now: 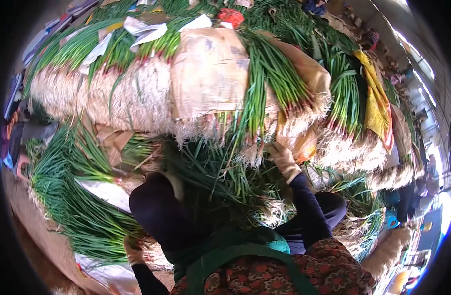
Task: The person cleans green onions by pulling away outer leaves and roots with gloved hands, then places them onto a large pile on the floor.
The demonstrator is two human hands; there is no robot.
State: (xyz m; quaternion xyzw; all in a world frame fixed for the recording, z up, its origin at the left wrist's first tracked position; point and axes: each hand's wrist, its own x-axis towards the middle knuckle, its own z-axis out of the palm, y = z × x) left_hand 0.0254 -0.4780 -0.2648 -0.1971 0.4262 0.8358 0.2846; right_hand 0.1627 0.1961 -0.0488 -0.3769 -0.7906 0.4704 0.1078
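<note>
You're handling green onions [100, 228] left hand [133, 250], right hand [283, 160] by orange wrapping [304, 145], can't tell either grip's closure; any lift calls for care.

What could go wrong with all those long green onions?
The loose bunch hanging over the front of the stack, near the right hand, might slide down. The leaves between the knees lie crisscrossed, so they could tangle. And the left hand is down at the lower pile, where pressing hard might bend some leaves.
</note>
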